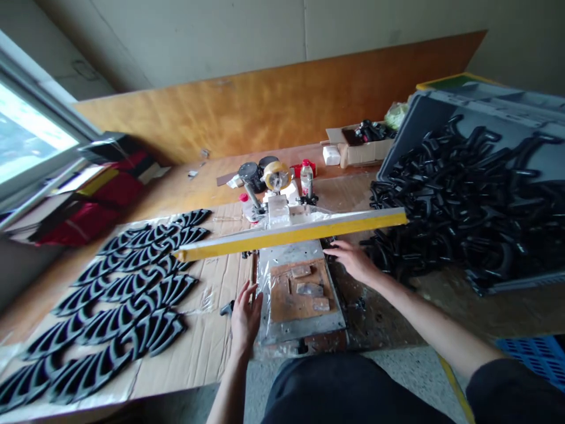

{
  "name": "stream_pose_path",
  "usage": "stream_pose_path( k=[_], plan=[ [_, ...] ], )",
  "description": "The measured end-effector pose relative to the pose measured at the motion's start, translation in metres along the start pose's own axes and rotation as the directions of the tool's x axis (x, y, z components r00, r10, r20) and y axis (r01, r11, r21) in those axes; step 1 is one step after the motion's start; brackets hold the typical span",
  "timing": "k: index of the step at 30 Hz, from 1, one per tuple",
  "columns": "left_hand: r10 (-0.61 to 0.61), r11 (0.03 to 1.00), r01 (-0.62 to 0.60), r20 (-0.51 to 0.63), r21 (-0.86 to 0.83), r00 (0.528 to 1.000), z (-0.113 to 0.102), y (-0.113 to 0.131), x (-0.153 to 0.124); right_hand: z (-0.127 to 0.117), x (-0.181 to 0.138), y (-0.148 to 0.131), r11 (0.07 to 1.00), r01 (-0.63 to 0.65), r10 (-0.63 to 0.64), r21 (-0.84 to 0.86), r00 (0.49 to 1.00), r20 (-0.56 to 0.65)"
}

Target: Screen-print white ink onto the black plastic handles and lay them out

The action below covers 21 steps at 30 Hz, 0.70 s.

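My left hand (pixel 246 318) is at the left edge of the metal base plate (pixel 304 324), thumb and fingertips apart. A small black part (pixel 227 307) shows at its outer side; whether it touches the hand I cannot tell. On the other side, my right hand (pixel 351 262) stretches its fingers toward the plate's right edge, just below a yellow-edged bar (pixel 295 234) that spans the fixture. A small dark fitting lies by those fingertips, partly hidden. Between my hands, a brown board (pixel 282 303) carries several small blocks (pixel 309 289).
Black curved parts (pixel 123 294) lie in rows on cardboard (pixel 207 335) at left. A tipped grey crate (pixel 397 135) spills black parts (pixel 450 206) at right. Behind the bar stand a tape roll (pixel 277 176), a bottle (pixel 306 176) and a carton (pixel 364 154).
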<state>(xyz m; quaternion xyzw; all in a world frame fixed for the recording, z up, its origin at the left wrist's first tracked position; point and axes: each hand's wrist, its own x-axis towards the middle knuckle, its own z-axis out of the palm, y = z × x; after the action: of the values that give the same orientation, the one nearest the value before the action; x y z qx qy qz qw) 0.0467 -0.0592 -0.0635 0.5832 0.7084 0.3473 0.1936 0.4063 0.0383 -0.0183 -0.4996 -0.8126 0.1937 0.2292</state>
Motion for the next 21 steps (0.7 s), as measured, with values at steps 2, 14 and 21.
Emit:
stream_pose_path(
  k=[2, 14, 21],
  plan=[
    [0.022, 0.999, -0.022, -0.008, -0.032, 1.0, -0.001, 0.008, 0.005, 0.026, 0.005, -0.038, 0.985, 0.17, -0.167, -0.014, 0.98, 0.104],
    [0.027, 0.988, -0.041, -0.091, -0.15, 0.995, -0.035, 0.022, 0.034, 0.088, 0.02, -0.091, 0.94, 0.319, -0.267, -0.117, 0.907, 0.327],
    [-0.046, 0.78, -0.052, -0.14, -0.623, 0.989, -0.072, 0.12, 0.09, 0.094, 0.015, -0.094, 0.909, 0.409, -0.371, -0.073, 0.878, 0.301]
  ],
)
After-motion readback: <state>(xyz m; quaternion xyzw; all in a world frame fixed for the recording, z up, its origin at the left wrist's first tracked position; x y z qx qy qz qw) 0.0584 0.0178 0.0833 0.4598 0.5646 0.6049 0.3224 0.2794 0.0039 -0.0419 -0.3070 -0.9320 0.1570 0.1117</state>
